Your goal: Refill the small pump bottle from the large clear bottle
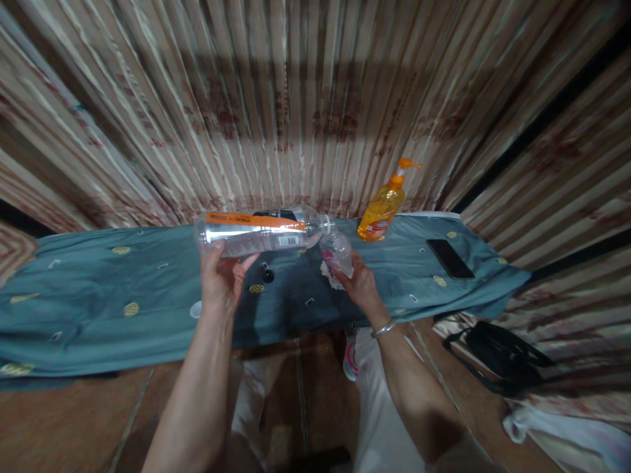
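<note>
My left hand (221, 276) grips a large clear plastic bottle (254, 233) with an orange and silver label. The bottle lies almost level above the table, its neck pointing right. My right hand (359, 279) is closed around a small clear plastic container (338, 248) with a pink mark on it. The two meet at the large bottle's mouth; whether one sits inside the other I cannot tell. Something white and crumpled, like tissue (331, 276), shows below the container by my right fingers. A black cap (267, 276) lies on the cloth between my hands.
A teal patterned cloth (162, 295) covers the narrow table. Behind my right hand stands an orange pump bottle (379, 213) of yellow liquid, with a dark phone (450, 258) farther right. A round clear lid (196, 309) lies near the front edge. Pleated curtains (296, 112) hang behind; a black bag (507, 355) is at lower right.
</note>
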Demonstrator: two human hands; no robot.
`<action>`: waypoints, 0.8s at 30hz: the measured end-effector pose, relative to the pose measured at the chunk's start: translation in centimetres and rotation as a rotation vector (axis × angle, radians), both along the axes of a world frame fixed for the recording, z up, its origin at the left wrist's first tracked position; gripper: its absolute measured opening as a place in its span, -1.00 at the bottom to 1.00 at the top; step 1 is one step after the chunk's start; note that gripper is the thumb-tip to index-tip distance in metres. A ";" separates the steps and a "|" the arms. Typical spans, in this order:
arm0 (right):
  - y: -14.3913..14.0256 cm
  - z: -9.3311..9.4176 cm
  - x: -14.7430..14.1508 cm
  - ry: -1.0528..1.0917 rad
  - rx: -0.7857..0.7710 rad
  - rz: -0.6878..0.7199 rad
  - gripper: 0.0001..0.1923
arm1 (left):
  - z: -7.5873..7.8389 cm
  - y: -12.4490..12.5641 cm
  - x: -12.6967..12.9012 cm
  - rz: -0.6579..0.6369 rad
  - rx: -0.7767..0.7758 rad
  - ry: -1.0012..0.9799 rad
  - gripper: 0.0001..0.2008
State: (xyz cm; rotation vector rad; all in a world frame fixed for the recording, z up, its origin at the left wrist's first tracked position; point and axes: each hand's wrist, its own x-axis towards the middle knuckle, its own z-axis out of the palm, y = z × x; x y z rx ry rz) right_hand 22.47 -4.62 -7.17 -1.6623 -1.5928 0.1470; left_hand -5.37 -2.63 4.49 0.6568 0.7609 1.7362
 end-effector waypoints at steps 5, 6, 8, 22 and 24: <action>0.1 -0.2 0.0 -0.008 0.018 -0.003 -0.32 | -0.1 0.0 -0.1 -0.012 0.011 0.014 -0.51; 0.1 -0.2 0.0 -0.010 0.018 -0.001 -0.31 | -0.1 0.1 0.0 -0.010 0.010 0.014 -0.51; 0.1 -0.2 0.0 -0.016 0.020 0.000 -0.30 | -0.1 0.1 0.0 -0.008 0.012 0.012 -0.51; 0.0 -0.2 0.1 -0.010 0.013 0.001 -0.33 | 0.0 -0.1 0.0 -0.022 0.008 0.010 -0.49; 0.0 -0.1 0.1 0.005 0.010 0.017 -0.33 | 0.0 -0.1 0.0 -0.024 0.010 0.010 -0.48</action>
